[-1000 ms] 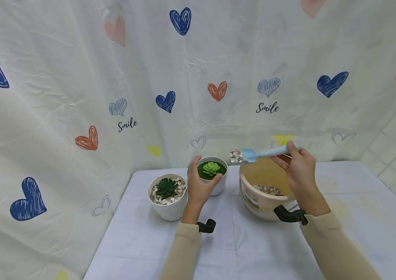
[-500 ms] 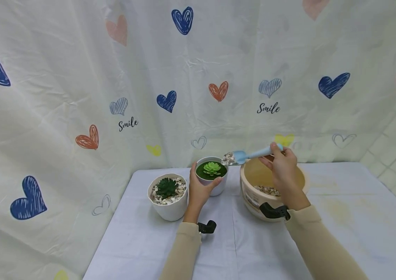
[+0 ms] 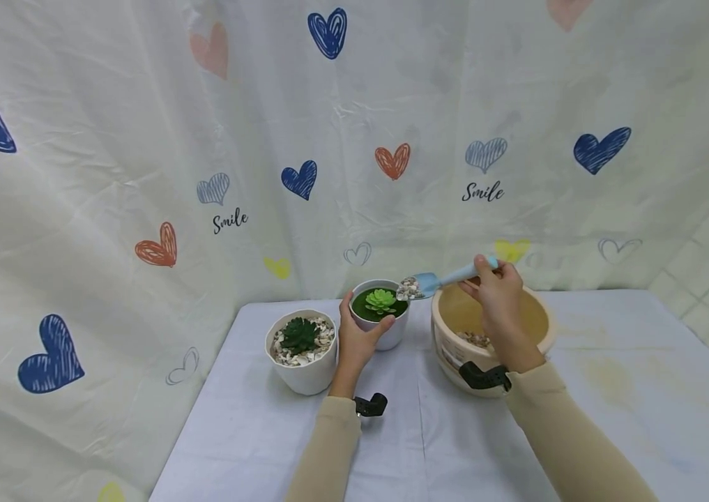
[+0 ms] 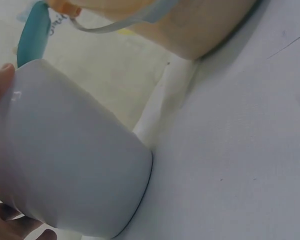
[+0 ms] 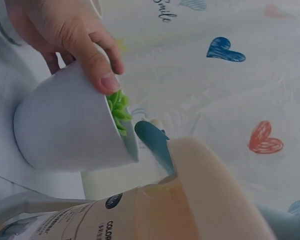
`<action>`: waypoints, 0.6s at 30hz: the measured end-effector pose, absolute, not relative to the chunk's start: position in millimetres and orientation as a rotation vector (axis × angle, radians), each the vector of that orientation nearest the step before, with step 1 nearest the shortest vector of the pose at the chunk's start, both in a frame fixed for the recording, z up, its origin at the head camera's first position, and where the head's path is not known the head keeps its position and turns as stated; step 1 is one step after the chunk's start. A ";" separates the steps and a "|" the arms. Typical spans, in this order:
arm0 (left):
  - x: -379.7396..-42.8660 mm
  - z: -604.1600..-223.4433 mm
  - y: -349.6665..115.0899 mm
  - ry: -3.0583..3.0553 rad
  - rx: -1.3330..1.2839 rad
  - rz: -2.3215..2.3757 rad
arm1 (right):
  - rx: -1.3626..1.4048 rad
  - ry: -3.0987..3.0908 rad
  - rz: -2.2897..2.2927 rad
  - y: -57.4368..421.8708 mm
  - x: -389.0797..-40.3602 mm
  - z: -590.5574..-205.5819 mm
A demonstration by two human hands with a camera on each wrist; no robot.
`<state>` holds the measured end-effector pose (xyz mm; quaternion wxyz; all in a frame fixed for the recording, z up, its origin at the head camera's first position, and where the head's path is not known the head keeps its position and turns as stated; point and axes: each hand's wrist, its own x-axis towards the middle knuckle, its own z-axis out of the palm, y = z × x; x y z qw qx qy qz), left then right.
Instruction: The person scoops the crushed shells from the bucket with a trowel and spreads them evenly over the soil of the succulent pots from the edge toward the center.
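Observation:
My left hand (image 3: pixel 357 343) grips a small white pot (image 3: pixel 390 337), thumb and fingers on opposite sides of its rim. A light green succulent (image 3: pixel 380 300) stands on a dark green surface inside it. My right hand (image 3: pixel 500 298) holds a light blue garden trowel (image 3: pixel 429 283) by its handle. Its scoop, loaded with small pebbles (image 3: pixel 409 287), hangs over the pot's right edge. In the left wrist view the white pot (image 4: pixel 75 155) stands on the cloth with the scoop (image 4: pixel 34 35) behind its rim. The right wrist view shows the scoop (image 5: pixel 152 142) near the pot's mouth.
Left of my left hand stands another white pot (image 3: pixel 301 380) with a dark green succulent (image 3: pixel 300 335) among pebbles. A large beige pot (image 3: pixel 445 341) with pebbles at its bottom stands under my right forearm. Behind the white-covered table (image 3: pixel 385 460) hangs a heart-patterned curtain (image 3: pixel 329 230).
My right hand has moved left with the loaded trowel, bringing the scoop from beside the small pot to over its right edge. My left hand stays on the pot.

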<state>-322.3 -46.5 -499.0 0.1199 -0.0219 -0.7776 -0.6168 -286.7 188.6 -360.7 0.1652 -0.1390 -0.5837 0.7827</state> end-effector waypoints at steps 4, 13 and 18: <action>-323.4 -496.9 -49.7 -2.303 -0.084 -1.775 | -0.366 -1.689 2.200 186.0 -288.2 -360.1; -324.0 -497.1 -53.7 -2.310 -0.129 -1.770 | -0.365 -1.782 2.108 184.2 -293.9 -359.6; -323.3 -495.4 -52.4 -2.286 -0.112 -1.772 | -0.348 -1.811 2.063 182.8 -297.7 -360.5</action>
